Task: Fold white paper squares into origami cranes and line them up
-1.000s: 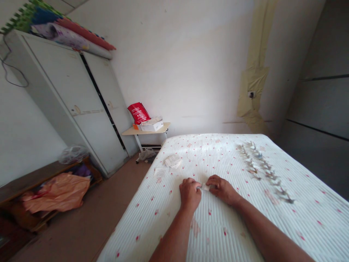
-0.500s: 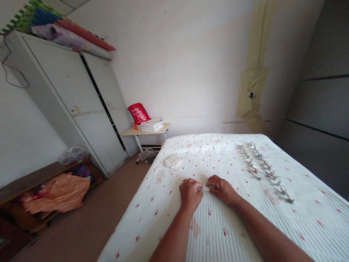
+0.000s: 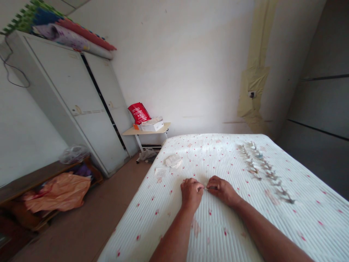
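My left hand (image 3: 191,191) and my right hand (image 3: 222,190) meet over the middle of the bed, each with thumb and fingers pinched together. Between the fingertips shows a thin pale edge of a small piece of paper (image 3: 205,188); the fingers hide most of it. Beyond my left hand lie a small stack of printed paper pieces (image 3: 173,161) and a single printed slip (image 3: 160,172). To the right, small folded paper figures (image 3: 268,171) stand in two rough rows, too small to make out in detail.
A white quilted sheet with red dots (image 3: 209,222) covers the bed. Left of it are a small table (image 3: 129,131) with a red bag (image 3: 139,113) and a white box (image 3: 152,126), a grey cabinet (image 3: 68,83), and a wooden bench with an orange cloth (image 3: 61,191).
The paper between my hands has turned or folded, so only a thin edge shows where a wider pale strip was visible. Both hands stay in nearly the same place.
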Tool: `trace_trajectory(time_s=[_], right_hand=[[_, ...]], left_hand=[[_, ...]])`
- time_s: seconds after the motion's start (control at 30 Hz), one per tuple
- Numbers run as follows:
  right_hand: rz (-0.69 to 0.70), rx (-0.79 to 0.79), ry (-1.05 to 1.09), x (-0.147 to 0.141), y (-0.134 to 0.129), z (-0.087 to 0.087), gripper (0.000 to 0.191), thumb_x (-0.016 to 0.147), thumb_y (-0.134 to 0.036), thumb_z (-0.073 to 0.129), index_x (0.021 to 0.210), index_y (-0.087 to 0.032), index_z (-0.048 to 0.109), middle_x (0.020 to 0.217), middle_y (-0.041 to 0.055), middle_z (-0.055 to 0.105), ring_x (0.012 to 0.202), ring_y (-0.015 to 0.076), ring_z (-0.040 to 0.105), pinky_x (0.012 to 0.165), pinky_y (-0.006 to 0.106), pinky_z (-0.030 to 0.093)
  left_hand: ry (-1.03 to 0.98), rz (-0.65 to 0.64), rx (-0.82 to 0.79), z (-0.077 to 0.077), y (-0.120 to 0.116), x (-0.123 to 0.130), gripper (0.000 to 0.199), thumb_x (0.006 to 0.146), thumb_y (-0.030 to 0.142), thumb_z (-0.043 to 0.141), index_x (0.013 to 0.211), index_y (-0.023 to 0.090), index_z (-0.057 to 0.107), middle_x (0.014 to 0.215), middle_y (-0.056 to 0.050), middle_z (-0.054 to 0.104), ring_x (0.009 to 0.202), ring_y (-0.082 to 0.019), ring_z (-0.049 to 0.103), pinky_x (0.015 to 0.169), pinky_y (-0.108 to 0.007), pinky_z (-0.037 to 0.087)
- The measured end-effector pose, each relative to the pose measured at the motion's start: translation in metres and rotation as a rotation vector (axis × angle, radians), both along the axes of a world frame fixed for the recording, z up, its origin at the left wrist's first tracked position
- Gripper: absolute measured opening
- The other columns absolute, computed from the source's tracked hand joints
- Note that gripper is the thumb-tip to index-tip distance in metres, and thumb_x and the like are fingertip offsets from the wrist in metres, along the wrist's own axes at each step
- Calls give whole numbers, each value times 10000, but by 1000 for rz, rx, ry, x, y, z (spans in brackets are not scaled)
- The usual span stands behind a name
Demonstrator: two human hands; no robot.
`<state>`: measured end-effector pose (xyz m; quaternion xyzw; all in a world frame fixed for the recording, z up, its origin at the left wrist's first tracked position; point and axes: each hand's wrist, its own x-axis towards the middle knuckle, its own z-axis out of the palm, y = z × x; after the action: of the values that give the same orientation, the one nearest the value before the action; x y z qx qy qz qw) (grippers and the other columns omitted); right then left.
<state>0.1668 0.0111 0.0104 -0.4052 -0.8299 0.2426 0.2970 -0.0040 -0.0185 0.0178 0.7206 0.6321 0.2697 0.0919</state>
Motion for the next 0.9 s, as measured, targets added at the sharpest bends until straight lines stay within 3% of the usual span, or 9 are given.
trace_trajectory(time_s=[0.33,0.9], right_hand=[[15,15,25,-2,-2,7,139,768,-184,523,741,-204,657,802,23,593,732,131,572,671,226,420],[1,-9,-69,-1,2,1,187,802,-217,483,763,-212,666,896,26,575,722,112,566,678,210,410]], left_hand=[[1,-10,32,-4,2,-1,104,712,207,607,743,272,682,862,5,611,903,-167,490,829,-315,320],[81,-117,68,-5,-4,-9,216,741,197,573,849,341,693,881,6,600,903,-164,484,825,-327,333]])
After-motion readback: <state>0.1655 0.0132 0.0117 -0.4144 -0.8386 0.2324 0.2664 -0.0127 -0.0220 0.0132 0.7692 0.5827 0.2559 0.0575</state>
